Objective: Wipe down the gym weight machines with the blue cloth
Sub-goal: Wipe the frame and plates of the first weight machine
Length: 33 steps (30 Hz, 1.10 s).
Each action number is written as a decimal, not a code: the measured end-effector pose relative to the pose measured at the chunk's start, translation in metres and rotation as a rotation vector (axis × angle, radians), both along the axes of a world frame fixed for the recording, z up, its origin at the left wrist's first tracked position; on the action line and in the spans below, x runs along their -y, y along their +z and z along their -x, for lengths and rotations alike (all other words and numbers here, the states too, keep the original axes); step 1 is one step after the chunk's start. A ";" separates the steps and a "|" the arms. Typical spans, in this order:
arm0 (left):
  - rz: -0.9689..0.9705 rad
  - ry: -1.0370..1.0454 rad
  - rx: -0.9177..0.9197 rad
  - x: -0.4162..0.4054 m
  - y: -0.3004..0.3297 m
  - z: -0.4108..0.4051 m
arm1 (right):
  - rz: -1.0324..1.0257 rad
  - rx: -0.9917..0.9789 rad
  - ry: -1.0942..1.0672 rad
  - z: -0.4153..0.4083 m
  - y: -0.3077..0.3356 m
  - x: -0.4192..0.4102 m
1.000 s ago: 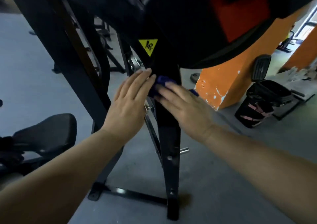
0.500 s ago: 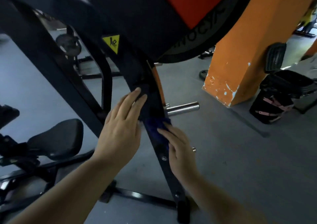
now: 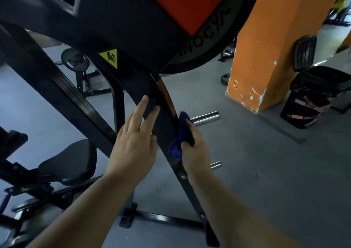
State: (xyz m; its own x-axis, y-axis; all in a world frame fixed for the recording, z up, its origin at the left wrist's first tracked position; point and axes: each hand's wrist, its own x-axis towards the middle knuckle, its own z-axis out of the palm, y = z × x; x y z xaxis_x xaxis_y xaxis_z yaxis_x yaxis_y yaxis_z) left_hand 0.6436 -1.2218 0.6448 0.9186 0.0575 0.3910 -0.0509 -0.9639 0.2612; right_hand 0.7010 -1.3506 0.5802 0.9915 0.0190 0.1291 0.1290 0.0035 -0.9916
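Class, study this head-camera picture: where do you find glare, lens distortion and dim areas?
Head view: glare streaks the chrome peg; wide-angle distortion bows the black frame post and orange pillar; the weight plate overhead sits dim; the blue cloth in the right hand looks dark.

The weight plate [image 3: 205, 44] bore partial grey letters reading "NOCY". A yellow triangular warning sticker [image 3: 109, 58] on the machine frame [image 3: 133, 80] showed a pictogram only.
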 end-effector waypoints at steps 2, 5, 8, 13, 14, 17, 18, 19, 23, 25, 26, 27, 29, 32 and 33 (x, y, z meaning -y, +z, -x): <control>0.026 -0.009 0.011 0.000 0.001 0.000 | -0.018 -0.025 0.026 -0.007 0.015 -0.001; 0.019 -0.001 0.050 0.002 -0.001 -0.004 | 0.033 0.297 0.093 -0.014 0.072 -0.019; 0.026 -0.004 0.041 0.004 -0.009 -0.005 | 0.094 0.408 0.021 -0.012 0.061 -0.029; -0.017 -0.061 -0.053 0.005 -0.028 0.002 | 0.098 -0.250 -0.003 0.005 -0.045 0.006; -0.025 -0.072 -0.065 0.004 -0.032 0.002 | 0.093 -0.272 0.013 0.000 -0.045 0.009; -0.044 -0.093 -0.053 0.001 -0.040 0.001 | 0.036 -0.016 0.077 -0.014 -0.010 0.006; -0.052 -0.103 -0.041 0.000 -0.042 0.000 | 0.024 0.070 0.111 -0.016 0.000 0.005; -0.057 -0.111 -0.036 0.000 -0.044 0.000 | 0.030 0.125 0.137 -0.016 0.003 0.004; -0.046 -0.129 -0.070 -0.001 -0.057 0.000 | 0.201 -0.109 0.076 -0.011 -0.062 0.020; -0.039 -0.159 -0.092 -0.004 -0.068 0.000 | 0.255 -0.240 0.087 -0.010 -0.078 0.027; -0.036 -0.176 -0.097 -0.006 -0.073 0.000 | 0.252 -0.222 0.074 -0.012 -0.073 0.026; -0.041 -0.193 -0.090 -0.009 -0.078 -0.002 | 0.222 -0.155 0.045 -0.014 -0.063 0.022; -0.078 -0.228 -0.059 -0.015 -0.087 -0.005 | 0.150 0.078 0.001 -0.012 -0.036 0.009; -0.050 -0.279 -0.047 -0.028 -0.096 -0.008 | 0.176 0.292 -0.097 0.001 -0.042 -0.014; -0.029 -0.289 -0.057 -0.033 -0.097 -0.007 | 0.155 0.220 -0.139 0.005 -0.061 -0.013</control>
